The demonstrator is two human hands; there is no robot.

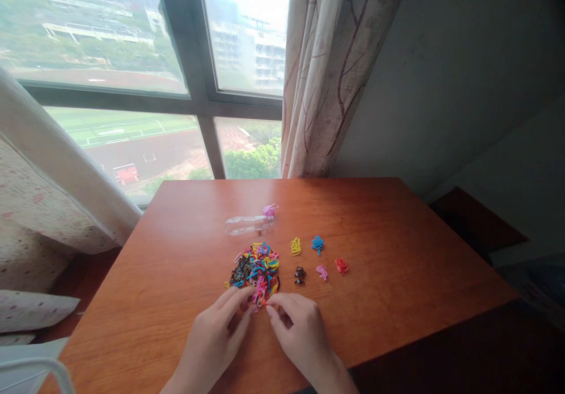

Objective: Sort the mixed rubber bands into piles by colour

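A mixed pile of small elastic hair bands (253, 267) in black, blue, yellow, pink and red lies on the wooden table. At the near left edge of this pile is my left hand (216, 329), its fingers curled and touching the bands; what lies between thumb and index is too small to make out. My right hand (300, 323) pinches a red elastic band at the pile's near right edge. To the right sit separate small clusters: yellow bands (295, 246), blue bands (317, 244), black bands (300, 274), pink bands (322, 273) and red bands (341, 266).
Behind the pile, a clear plastic container (247, 224) lies on its side, with a pink piece (269, 210) by its right end. The wooden table (397, 264) ends at a window (203, 100) with patterned curtains (326, 70). A white curved object (39, 364) stands at lower left.
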